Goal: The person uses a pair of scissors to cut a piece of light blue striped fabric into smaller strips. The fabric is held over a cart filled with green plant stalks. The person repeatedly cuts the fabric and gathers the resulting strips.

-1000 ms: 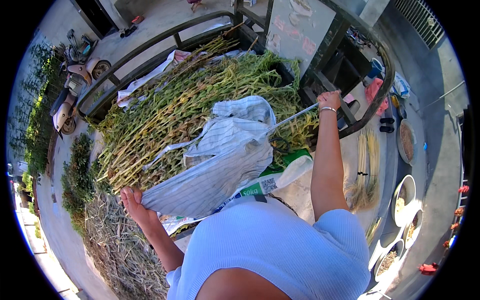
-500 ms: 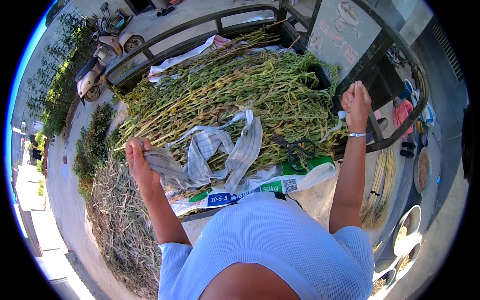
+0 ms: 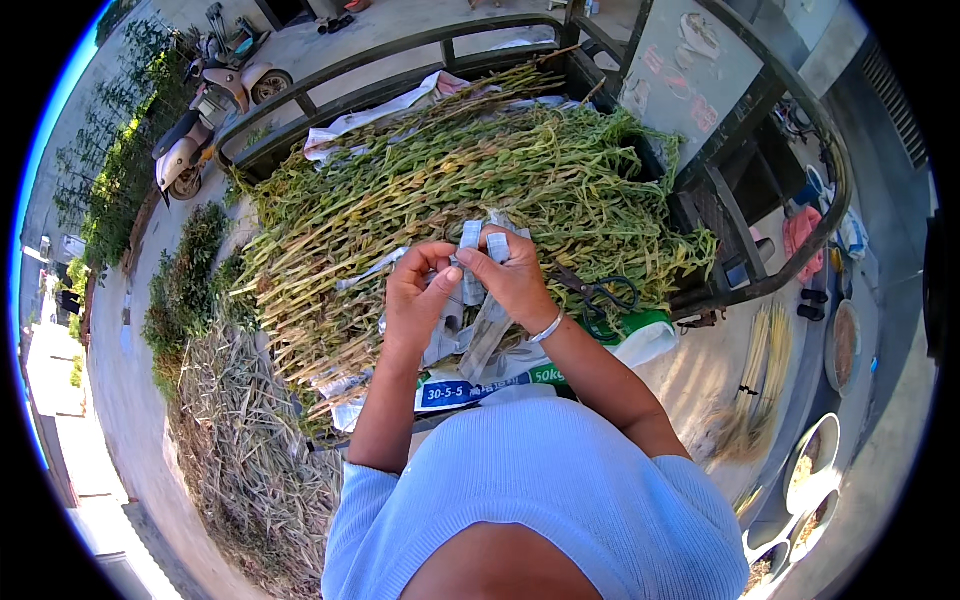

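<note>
My left hand (image 3: 420,292) and my right hand (image 3: 512,284) are close together above the heap, fingers pinched on a pale grey striped cloth strip (image 3: 484,345). Two ends of the strip stick up between the hands, and the rest hangs below them. Underneath lies a thick layer of cut green and yellowish plant stalks (image 3: 400,190), most of them side by side. Black-handled scissors (image 3: 612,292) rest on the stalks to the right of my right hand. Along the near edge a white, green and blue printed sack (image 3: 445,394) shows from under the stalks.
Dark metal rails (image 3: 385,50) frame the cart bed holding the stalks. To the left, dry stalks (image 3: 245,440) are heaped on the ground, with scooters (image 3: 183,160) beyond. A tied straw broom (image 3: 755,385) and several pale tubs (image 3: 815,462) stand at the right.
Both hands have come inward from wide apart and met in the middle. The cloth, earlier trailing from my left hand, is now gathered between both. The sack's right end looks more folded.
</note>
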`<move>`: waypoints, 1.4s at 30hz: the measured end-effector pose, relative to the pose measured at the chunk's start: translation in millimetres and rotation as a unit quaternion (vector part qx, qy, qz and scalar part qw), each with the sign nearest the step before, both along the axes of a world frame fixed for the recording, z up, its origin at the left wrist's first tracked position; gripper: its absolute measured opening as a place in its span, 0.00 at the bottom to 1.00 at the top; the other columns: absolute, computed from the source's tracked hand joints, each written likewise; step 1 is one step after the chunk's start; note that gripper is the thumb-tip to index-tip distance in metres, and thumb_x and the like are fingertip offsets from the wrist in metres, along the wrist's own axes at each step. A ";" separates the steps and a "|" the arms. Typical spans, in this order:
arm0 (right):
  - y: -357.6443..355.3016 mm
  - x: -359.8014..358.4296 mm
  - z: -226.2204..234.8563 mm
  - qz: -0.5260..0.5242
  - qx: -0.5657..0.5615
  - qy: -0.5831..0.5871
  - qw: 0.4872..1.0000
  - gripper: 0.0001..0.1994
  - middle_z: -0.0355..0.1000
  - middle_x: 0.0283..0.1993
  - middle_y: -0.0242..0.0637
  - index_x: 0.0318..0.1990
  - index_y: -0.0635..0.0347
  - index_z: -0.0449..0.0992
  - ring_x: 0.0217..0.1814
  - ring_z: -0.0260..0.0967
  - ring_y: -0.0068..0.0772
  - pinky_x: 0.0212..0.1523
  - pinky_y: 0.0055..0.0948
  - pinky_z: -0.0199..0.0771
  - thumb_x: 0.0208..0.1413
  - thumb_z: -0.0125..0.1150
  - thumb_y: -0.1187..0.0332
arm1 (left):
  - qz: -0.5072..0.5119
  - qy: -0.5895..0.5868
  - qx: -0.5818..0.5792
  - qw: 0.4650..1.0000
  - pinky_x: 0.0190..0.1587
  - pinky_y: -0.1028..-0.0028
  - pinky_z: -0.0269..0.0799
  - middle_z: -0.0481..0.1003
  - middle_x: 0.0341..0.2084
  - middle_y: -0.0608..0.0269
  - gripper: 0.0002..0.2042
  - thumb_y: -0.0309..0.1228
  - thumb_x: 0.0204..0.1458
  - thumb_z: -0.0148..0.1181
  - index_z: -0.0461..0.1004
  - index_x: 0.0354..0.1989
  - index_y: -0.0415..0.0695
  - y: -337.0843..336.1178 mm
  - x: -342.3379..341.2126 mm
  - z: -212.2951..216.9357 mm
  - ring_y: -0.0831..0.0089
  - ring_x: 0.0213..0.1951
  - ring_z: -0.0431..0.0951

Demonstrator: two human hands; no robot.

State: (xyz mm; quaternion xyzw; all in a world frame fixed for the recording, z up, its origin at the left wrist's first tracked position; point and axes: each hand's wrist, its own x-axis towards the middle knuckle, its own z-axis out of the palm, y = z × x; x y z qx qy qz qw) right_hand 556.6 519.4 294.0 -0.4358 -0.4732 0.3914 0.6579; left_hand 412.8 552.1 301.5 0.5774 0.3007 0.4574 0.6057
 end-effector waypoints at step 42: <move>-513.6 410.2 -117.2 -0.639 -0.514 -0.162 0.548 0.09 0.72 0.24 0.36 0.25 0.58 0.72 0.25 0.71 0.35 0.26 0.37 0.71 0.48 0.58 0.62 | 0.488 0.457 0.383 0.638 0.19 0.69 0.65 0.73 0.17 0.63 0.14 0.40 0.54 0.54 0.70 0.24 0.44 182.0 -254.0 0.4 0.70 0.16 0.70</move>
